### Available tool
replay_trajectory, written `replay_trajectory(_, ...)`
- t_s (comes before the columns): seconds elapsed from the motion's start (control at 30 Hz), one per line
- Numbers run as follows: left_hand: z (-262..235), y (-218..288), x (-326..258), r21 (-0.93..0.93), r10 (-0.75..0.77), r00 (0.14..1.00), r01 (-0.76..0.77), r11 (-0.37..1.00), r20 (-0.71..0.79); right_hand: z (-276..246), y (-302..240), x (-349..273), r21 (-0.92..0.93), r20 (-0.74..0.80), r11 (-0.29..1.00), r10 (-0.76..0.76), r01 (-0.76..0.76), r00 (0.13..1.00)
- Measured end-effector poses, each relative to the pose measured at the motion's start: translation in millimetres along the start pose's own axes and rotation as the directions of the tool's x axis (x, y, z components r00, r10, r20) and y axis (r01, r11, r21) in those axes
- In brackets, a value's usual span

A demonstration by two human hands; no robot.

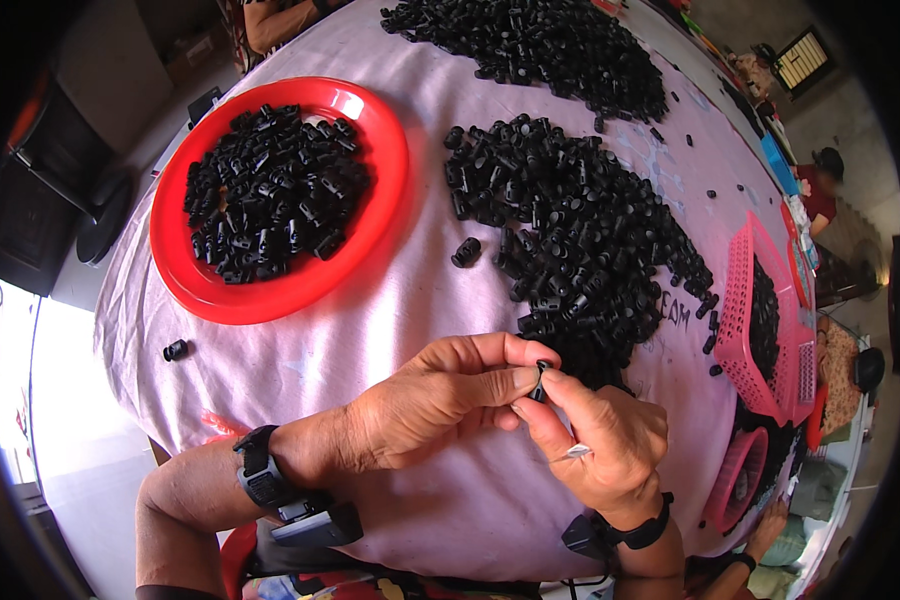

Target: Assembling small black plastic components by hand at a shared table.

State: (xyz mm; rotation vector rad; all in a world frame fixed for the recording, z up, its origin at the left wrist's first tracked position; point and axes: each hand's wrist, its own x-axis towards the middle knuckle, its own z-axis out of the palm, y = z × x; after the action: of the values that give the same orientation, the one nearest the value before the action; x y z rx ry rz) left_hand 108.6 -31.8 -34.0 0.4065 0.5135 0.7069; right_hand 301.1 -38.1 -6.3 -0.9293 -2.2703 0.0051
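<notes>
My left hand and my right hand meet over the near part of a table covered in pale pink cloth. Together their fingertips pinch one small black plastic part. Just beyond the hands lies a large heap of the same black parts. A round red tray holding many black parts sits at the far left. Each wrist wears a black band.
A second heap of black parts lies at the table's far end. Pink baskets with black parts stand at the right edge. Single loose parts lie at the left and centre. Other people sit at the right and far side.
</notes>
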Motion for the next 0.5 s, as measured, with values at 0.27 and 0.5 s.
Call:
replay_trajectory(0.27, -0.2, -2.4, 1.8, 0.039, 0.016, 1.000, -0.016, 0.999, 0.002, -8.7, -3.1, -0.3, -0.100, 0.077, 0.981, -0.157, 0.164, 0.985)
replay_trajectory(0.5, 2.9, -0.8, 0.4, -0.015, 0.016, 1.000, -0.016, 1.000, -0.013, 2.7, -1.9, 0.0, 0.067, -0.066, 0.998, -0.005, 0.009, 0.998)
